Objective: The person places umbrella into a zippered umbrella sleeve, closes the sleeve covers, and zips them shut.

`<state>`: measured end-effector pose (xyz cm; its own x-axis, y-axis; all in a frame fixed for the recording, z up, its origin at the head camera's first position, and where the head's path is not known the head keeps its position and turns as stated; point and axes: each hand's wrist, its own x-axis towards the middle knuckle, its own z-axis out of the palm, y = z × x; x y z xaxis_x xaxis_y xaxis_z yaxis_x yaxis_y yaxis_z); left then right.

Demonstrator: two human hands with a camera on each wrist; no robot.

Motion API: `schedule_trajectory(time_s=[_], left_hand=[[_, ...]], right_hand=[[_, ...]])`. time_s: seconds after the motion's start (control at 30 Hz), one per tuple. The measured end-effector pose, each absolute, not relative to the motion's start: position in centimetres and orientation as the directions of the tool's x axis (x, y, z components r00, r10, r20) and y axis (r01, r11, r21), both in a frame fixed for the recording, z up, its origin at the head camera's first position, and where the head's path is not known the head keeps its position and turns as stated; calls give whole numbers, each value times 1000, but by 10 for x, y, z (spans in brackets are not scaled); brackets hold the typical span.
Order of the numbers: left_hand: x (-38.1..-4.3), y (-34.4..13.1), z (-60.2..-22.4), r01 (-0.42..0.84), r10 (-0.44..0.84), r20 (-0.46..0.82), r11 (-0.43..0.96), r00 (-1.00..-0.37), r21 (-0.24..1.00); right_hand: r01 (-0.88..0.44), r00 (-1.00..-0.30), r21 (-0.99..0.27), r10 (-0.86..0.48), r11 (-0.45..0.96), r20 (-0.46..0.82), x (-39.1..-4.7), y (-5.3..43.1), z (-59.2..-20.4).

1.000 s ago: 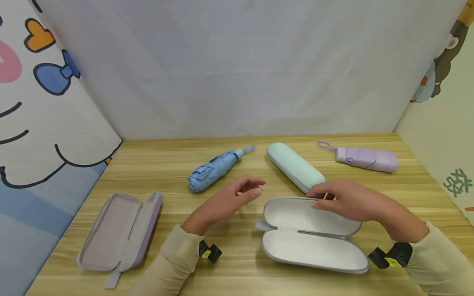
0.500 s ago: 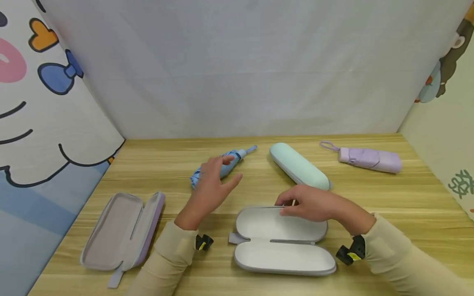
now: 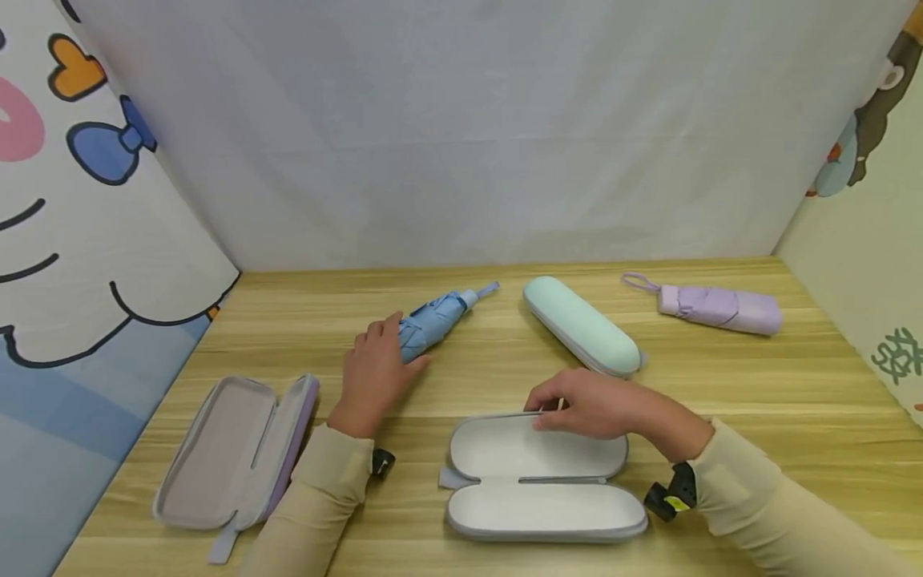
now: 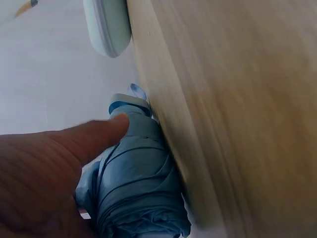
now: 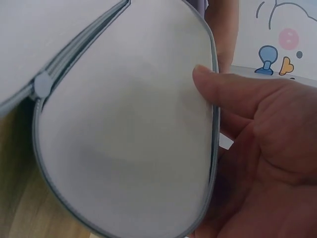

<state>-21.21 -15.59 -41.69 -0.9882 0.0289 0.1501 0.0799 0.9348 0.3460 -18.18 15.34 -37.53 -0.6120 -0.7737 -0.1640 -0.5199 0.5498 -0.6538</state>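
Spreads left hand (image 3: 373, 370) at near end of blue umbrella (image 3: 431, 322) | likely light, soft, slippery; best grasped mid-roll | pinches white-lined case (image 3: 537, 457) by rim with right hand (image 3: 587, 403); likely stiff-shelled

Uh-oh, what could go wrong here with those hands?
The left hand is at the blue umbrella; a nudge might roll it away. The right hand pinches the open white-lined case by one edge, which could slip. The mint-green case lies just beyond that hand and might get bumped.
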Motion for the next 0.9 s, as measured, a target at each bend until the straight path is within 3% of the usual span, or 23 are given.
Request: schedule_trajectory(time_s=[0.3, 0.63, 0.77, 0.9], left_hand=[[-210, -156, -411, 63, 18, 116, 915, -993, 399], [-207, -156, -407, 61, 58, 18, 953, -998, 296], [-205, -156, -406, 88, 84, 28, 964, -996, 250], [-204, -157, -404, 95, 83, 55, 956, -995, 279]], right_hand=[[-510, -616, -647, -765, 567, -185, -182, 153, -377], [-481, -622, -651, -752, 587, -219, -181, 154, -377], [-472, -627, -653, -746, 592, -223, -180, 156, -377], [-455, -636, -662, -738, 596, -227, -180, 158, -376]])
